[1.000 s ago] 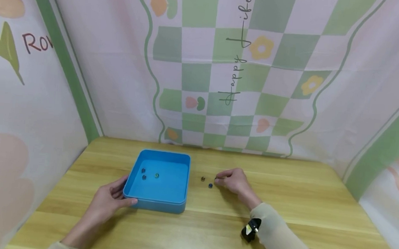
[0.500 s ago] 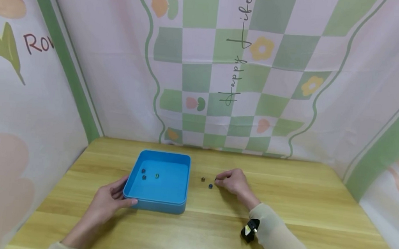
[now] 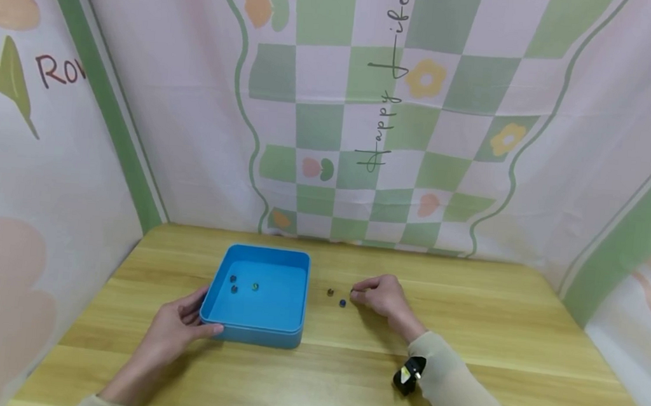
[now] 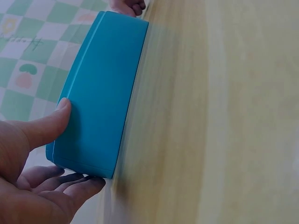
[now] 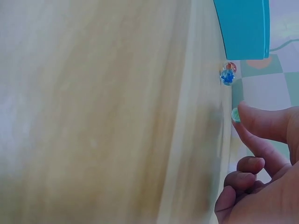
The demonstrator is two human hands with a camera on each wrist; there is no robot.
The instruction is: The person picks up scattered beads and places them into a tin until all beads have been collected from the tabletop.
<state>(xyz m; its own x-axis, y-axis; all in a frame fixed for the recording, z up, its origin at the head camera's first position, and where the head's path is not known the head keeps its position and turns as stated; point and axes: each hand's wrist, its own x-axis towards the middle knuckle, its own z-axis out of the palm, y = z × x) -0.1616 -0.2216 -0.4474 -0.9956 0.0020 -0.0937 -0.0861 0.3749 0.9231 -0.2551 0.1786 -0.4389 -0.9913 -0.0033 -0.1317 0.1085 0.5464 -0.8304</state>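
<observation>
A square, open-topped blue box (image 3: 260, 336) sat on the wood-grained bench (image 3: 310, 393), left of the middle. The person's left hand (image 3: 173, 328) held it by its near left corner: the thumb lay against the front wall just below the rim, and the fingers rested against the left side, so that grip was spread around the corner.

The right hand (image 3: 382, 295) was over the bench to the right of the box, well apart from it. Its grip was nearly closed, with a green glass marble (image 5: 235, 115) pinched between the tips of thumb and forefinger; the other fingers were folded toward the palm. Whether this marble touched the bench could not be told.

Between that hand and the box lay two loose marbles, a blue marble (image 3: 343, 304) nearer the person and a reddish-brown marble (image 3: 330, 292) nearer the box. Inside the box were three more: two dark marbles (image 3: 234, 289) close together toward the left wall, and a yellow-green marble (image 3: 256, 287) to their right.

A black device (image 3: 409, 375) was worn at the right wrist, beside a pale sleeve (image 3: 465, 392). Behind the bench hung a green-and-white checked curtain (image 3: 366, 130) lettered "Happy Life".
</observation>
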